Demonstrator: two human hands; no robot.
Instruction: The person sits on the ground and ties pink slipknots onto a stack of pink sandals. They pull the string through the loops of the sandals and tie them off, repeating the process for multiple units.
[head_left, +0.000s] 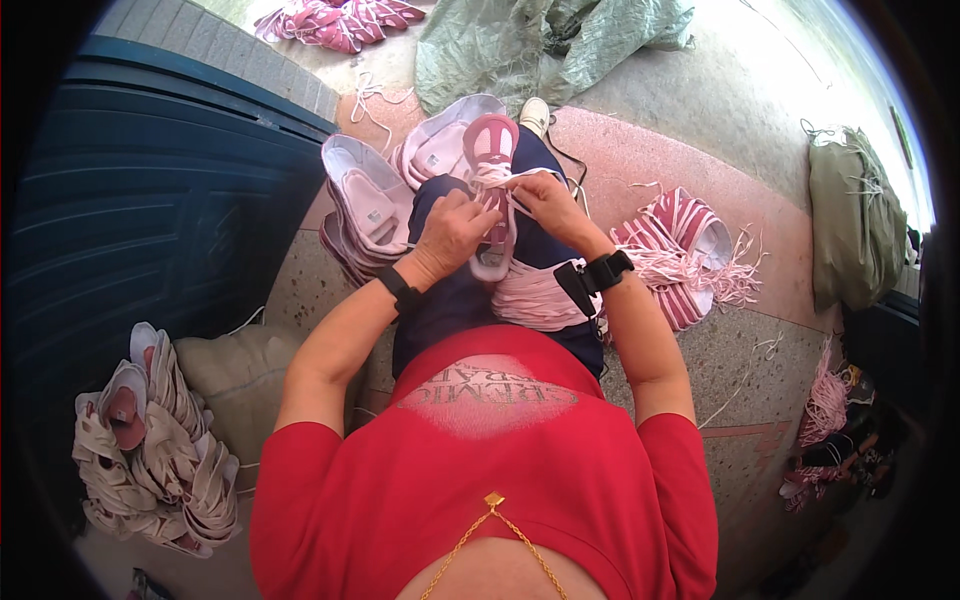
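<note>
A pink and white shoe upper (497,140) lies along my lap, its toe pointing away from me. White shoelace (490,176) crosses its throat. From the right, my right hand (550,205) pinches a strand of the lace beside the eyelets. My left hand (458,232) is closed over the left side of the upper, fingertips at the throat; what it grips is hidden under the fingers. Just left of my knees sit stacked pale pink shoe uppers (375,205), with another stack (440,140) behind them. A bundle of pink laces (540,297) rests by my right thigh.
Striped pink uppers with loose laces (680,260) lie on the floor at right. Beige uppers (150,450) are heaped at lower left against a stuffed sack (240,375). A dark blue door (170,180) borders the left, a green sheet (550,55) lies ahead, and an olive sack (855,220) stands far right.
</note>
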